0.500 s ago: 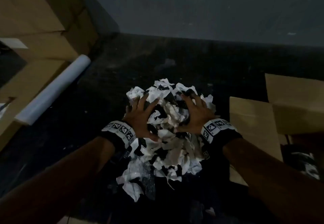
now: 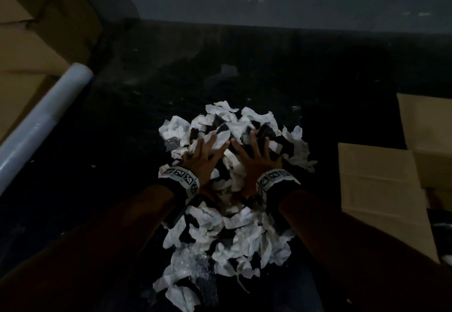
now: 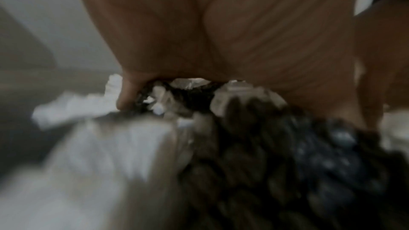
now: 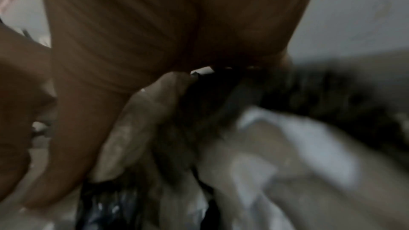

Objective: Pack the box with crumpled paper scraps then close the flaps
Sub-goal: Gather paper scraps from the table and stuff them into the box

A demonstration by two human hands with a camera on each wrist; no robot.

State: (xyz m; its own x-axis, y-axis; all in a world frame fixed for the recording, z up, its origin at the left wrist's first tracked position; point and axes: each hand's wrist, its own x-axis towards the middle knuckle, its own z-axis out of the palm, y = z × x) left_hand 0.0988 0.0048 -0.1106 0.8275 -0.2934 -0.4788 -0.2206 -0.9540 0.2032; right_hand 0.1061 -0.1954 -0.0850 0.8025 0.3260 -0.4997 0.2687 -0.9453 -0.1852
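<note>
A dark counter [image 2: 269, 72] is filling most of the dim head view, running back to a grey wall. Cardboard boxes [image 2: 29, 42] are standing stacked at the far left, with a pale roll [image 2: 41, 121] leaning beside them. At the right edge, the open cardboard box [image 2: 381, 189] is sitting with its flaps spread outward; its inside is too dark to make out. In the middle of the counter, well apart from the box, a heap of crumpled paper scraps [image 2: 230, 233] is lying, white mixed with dark pieces.

The left hand [image 2: 200, 157] and right hand [image 2: 254, 160] are resting palm down side by side on the heap's far half, fingers spread and fairly straight, pressing into the paper. Patterned wristbands [image 2: 182, 177] are circling both wrists.

The blurred wrist views are showing what the head view hides: from beneath, the left hand [image 3: 221, 32] has white and dark scraps bunching under its palm, and the right hand [image 4: 166, 32] has its thumb [image 4: 141, 120] lying against dark and white paper.
</note>
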